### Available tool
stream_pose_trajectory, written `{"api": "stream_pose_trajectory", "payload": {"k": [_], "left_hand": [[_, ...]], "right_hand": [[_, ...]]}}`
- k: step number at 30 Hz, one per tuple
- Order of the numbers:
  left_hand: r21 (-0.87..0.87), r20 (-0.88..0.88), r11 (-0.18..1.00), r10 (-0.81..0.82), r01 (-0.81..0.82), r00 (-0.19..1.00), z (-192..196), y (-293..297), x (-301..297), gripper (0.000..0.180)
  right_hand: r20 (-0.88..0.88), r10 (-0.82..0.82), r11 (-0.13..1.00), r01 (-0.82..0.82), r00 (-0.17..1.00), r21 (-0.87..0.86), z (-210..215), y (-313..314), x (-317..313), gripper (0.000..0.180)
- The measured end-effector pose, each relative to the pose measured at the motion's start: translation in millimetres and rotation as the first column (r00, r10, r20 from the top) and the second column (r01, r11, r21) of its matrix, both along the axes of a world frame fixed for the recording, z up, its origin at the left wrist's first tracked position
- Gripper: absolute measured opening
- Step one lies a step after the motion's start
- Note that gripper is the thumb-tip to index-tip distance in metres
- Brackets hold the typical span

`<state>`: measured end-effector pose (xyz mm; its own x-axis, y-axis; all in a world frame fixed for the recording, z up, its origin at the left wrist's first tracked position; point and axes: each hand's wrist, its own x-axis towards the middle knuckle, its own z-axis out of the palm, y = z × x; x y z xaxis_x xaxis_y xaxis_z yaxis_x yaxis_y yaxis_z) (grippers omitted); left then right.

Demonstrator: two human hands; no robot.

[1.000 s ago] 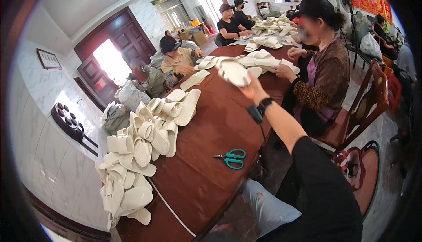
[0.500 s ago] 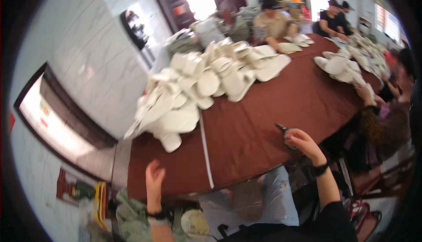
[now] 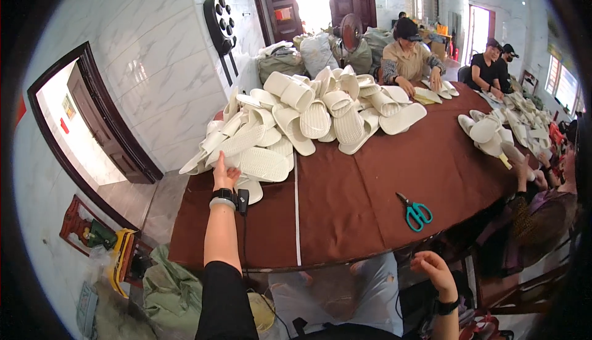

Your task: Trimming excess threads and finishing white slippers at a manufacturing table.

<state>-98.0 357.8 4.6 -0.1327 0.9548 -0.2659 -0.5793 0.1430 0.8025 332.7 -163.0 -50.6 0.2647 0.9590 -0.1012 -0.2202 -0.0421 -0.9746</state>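
A large heap of off-white slide slippers (image 3: 316,120) lies across the left and middle of the brown-covered table (image 3: 345,198). At the heap's near left end, my left hand (image 3: 226,172) grips the edge of one slipper (image 3: 239,141), its thumb against the edge; the fingers are partly hidden. Teal-handled scissors (image 3: 416,215) lie on the cloth at the right, handles toward me. Below them, just off the table's near edge, my right hand (image 3: 436,272) hangs with loosely bent fingers apart and nothing visible in them.
A white strip (image 3: 297,210) runs down the cloth. Across the table a person (image 3: 410,59) handles slippers; more people sit at the far right around a second slipper pile (image 3: 524,121). Stuffed sacks (image 3: 317,53) and a fan (image 3: 351,31) stand behind. A green sack (image 3: 172,290) lies lower left.
My left hand has reached forward to the slipper heap and taken hold of a slipper. My right hand has let go of the scissors and drawn back toward me.
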Motion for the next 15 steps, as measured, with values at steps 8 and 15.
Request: {"api": "stream_pose_trajectory", "payload": {"k": [8, 15], "left_hand": [[0.287, -0.329, 0.950, -0.023, 0.123, 0.944, 16, -2, -2, 0.076], [0.535, -0.445, 0.785, -0.054, 0.314, 0.894, 103, -59, 8, 0.063]], "right_hand": [[0.001, -0.080, 0.995, 0.080, 0.997, -0.065, -7, -23, -4, 0.026], [0.009, 0.099, 0.992, -0.098, 0.995, -0.077, 10, 22, -25, 0.026]]}}
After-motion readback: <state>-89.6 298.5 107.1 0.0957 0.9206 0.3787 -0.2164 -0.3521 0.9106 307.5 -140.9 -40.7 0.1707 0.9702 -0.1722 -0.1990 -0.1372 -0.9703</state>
